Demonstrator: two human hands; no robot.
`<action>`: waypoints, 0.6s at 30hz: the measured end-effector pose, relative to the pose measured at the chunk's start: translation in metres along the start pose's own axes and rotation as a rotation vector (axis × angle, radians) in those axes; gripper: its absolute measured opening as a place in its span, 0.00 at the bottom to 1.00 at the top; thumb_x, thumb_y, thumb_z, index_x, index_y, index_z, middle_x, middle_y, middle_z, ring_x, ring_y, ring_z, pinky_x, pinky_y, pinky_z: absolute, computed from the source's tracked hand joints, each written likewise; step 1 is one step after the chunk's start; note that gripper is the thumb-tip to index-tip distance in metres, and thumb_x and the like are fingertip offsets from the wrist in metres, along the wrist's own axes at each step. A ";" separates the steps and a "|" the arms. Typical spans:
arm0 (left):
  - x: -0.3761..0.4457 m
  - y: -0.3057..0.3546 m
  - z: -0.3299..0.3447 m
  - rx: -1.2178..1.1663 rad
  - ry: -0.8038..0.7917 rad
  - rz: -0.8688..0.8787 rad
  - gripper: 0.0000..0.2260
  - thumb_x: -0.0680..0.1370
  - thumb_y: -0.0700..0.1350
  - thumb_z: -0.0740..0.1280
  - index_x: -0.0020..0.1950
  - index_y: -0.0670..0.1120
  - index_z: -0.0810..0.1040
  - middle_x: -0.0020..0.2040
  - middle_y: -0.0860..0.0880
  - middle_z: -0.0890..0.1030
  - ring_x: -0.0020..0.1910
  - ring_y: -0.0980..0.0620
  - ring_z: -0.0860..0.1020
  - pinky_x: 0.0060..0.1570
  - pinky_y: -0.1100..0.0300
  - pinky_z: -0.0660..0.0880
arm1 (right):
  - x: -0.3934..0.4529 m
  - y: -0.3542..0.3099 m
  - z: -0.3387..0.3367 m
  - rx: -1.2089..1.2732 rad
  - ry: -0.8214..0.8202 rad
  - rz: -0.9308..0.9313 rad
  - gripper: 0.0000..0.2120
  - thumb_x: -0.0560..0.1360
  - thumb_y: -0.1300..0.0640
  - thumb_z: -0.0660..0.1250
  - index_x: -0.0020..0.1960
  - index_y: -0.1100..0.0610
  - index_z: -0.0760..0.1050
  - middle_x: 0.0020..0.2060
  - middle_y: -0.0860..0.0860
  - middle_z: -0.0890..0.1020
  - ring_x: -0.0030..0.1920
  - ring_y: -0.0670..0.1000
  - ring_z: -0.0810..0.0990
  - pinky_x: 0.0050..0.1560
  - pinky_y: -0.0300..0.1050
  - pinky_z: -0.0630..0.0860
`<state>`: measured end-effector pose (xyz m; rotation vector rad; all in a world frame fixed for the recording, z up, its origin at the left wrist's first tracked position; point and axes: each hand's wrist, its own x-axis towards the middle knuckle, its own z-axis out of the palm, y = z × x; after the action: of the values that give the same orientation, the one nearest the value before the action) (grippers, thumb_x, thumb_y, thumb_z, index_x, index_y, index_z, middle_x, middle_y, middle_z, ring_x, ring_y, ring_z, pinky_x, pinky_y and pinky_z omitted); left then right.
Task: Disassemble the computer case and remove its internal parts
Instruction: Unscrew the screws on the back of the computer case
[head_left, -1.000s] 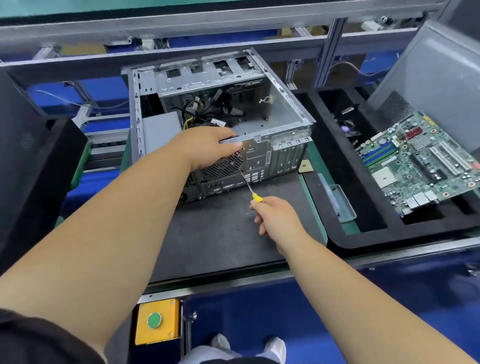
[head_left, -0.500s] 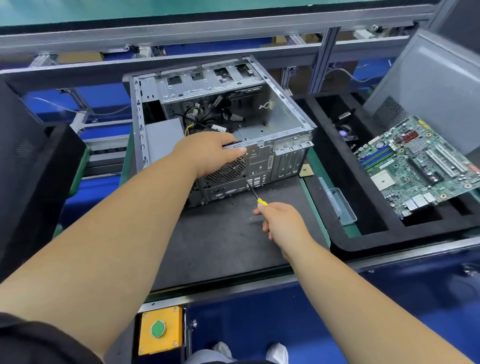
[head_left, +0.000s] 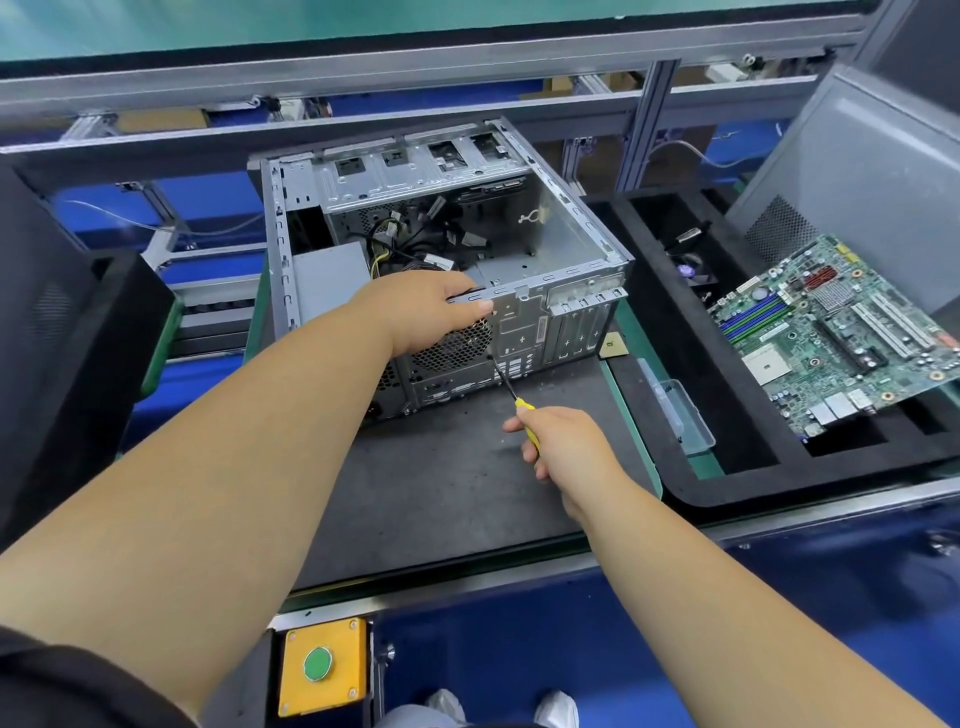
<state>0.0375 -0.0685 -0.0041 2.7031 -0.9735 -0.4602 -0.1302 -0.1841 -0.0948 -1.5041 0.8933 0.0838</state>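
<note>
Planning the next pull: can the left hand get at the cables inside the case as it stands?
Probably yes. The case is open on top, the cables lie uncovered just behind the rim that the left hand grips, and nothing sits between them. It would have to let go first.

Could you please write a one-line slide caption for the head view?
Left hand steadies the open computer case while the right hand drives a yellow-handled screwdriver into its rear panel.
</note>
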 end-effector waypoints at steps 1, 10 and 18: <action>0.000 0.000 0.000 0.000 0.000 0.002 0.23 0.78 0.67 0.54 0.70 0.61 0.70 0.70 0.55 0.73 0.68 0.48 0.71 0.63 0.51 0.69 | 0.000 0.000 0.000 0.029 -0.025 0.018 0.16 0.81 0.49 0.61 0.43 0.55 0.82 0.25 0.49 0.72 0.22 0.47 0.65 0.30 0.41 0.63; -0.001 0.002 -0.002 -0.019 -0.015 0.005 0.22 0.79 0.66 0.55 0.70 0.60 0.70 0.70 0.54 0.73 0.67 0.48 0.72 0.62 0.52 0.69 | -0.004 -0.002 -0.005 0.508 -0.375 0.214 0.22 0.83 0.50 0.56 0.54 0.67 0.80 0.24 0.52 0.71 0.19 0.45 0.61 0.21 0.37 0.56; 0.001 0.005 -0.006 -0.018 -0.075 0.005 0.23 0.80 0.64 0.56 0.73 0.58 0.68 0.72 0.51 0.71 0.69 0.47 0.70 0.67 0.51 0.67 | -0.009 -0.015 0.004 0.014 -0.053 0.125 0.20 0.84 0.50 0.54 0.47 0.59 0.80 0.26 0.52 0.71 0.24 0.49 0.64 0.24 0.39 0.62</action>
<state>0.0378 -0.0721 0.0030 2.6837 -0.9906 -0.5702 -0.1259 -0.1787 -0.0786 -1.4259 0.9429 0.2076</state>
